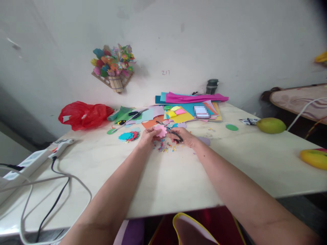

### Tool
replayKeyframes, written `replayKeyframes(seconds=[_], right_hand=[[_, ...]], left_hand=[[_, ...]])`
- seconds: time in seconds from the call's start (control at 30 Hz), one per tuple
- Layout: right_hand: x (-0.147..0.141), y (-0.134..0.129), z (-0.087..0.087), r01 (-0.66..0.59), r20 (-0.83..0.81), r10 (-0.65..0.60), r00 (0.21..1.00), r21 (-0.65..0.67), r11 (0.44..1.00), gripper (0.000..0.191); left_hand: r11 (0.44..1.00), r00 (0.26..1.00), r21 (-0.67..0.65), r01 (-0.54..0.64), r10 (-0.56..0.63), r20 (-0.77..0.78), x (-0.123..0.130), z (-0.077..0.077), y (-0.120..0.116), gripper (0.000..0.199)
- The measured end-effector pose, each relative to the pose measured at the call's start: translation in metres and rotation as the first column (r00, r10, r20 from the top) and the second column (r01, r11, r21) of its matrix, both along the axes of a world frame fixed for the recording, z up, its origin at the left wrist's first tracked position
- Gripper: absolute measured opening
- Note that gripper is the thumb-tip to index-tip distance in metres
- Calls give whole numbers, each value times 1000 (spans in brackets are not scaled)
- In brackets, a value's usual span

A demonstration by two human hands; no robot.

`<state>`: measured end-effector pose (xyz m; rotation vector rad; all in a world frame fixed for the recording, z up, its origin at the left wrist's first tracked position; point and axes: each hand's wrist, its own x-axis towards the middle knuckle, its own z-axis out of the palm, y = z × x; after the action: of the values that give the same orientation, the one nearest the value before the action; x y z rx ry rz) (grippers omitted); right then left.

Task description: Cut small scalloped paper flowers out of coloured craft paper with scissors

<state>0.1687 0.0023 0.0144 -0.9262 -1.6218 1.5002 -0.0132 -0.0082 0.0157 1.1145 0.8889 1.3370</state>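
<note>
At the centre of the frame the left hand [149, 136] pinches a pink scalloped paper disc [161, 131] — the right hand [186, 136], just beside it, is clamped on black-handled scissors [169, 130]. Upper left, a pale bundled-stick wall holder [115, 83] contains multicoloured craft flowers [112, 62] — at middle left lies a crumpled red plastic bag [83, 115], its contents unclear

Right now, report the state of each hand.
Left hand: closed, holding the pink paper flower.
Right hand: closed, holding the scissors.
</note>
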Motion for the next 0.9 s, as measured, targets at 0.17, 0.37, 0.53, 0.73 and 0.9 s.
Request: replayKeyframes(seconds=[0.17,0.37,0.53,0.73,0.9], right_hand=[[1,-5,5,-7,-1,7,1000,-6,1000,34],[3,-10,11,-44,-1,44,999,13,999,39],[3,-10,10,-53,0,53,999,36,998,40],[1,-6,5,-38,-4,38,999,17,999,36],[0,-6,5,-21,10,21,1000,-1,1000,38]], left_hand=[[999,1000,-21,31,-31,-2,0,2,-2,24],[999,998,-43,6,-4,58,1,2,-1,26],[999,999,-28,16,-15,42,-1,-3,4,27],[1000,1000,-11,16,-16,-7,0,-3,3,30],[999,999,35,12,-11,-33,1,-2,2,33]])
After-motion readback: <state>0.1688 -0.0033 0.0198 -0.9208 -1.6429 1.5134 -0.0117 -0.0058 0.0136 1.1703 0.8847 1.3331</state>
